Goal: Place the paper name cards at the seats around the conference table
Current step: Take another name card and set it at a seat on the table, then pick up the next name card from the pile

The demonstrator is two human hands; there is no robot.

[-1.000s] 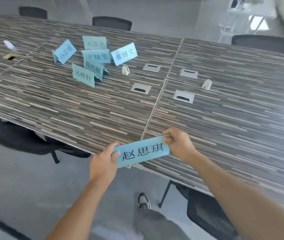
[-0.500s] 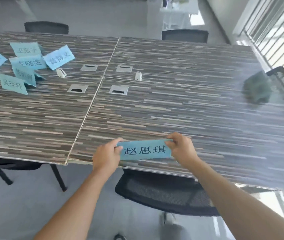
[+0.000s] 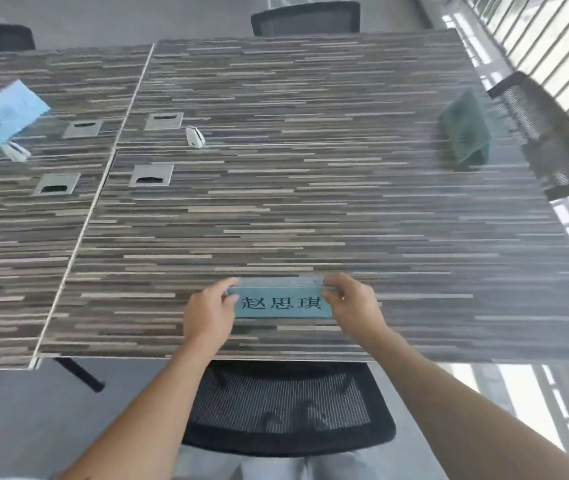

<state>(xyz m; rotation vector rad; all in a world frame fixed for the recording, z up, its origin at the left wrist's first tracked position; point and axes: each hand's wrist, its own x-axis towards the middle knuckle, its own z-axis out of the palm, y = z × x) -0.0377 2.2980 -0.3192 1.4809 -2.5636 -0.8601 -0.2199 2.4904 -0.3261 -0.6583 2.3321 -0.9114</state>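
A light blue folded name card (image 3: 281, 302) with three black characters stands on the striped conference table (image 3: 311, 209), close to its near edge. My left hand (image 3: 208, 315) pinches its left end and my right hand (image 3: 354, 306) pinches its right end. A black mesh chair (image 3: 286, 410) is tucked under the table directly below the card. Another blue card (image 3: 465, 131) stands at the right edge, in front of a black chair (image 3: 546, 133). More blue cards (image 3: 2, 114) lie bunched at the far left.
Metal cable ports (image 3: 151, 175) sit along the seam between the two table halves, with two small white objects (image 3: 194, 136) near them. Black chairs (image 3: 305, 17) stand at the far side. Window blinds (image 3: 536, 39) run along the right.
I have moved right along the table, carrying the card in both hands. It has gone from the table's edge to resting on the top, in front of the mesh chair.
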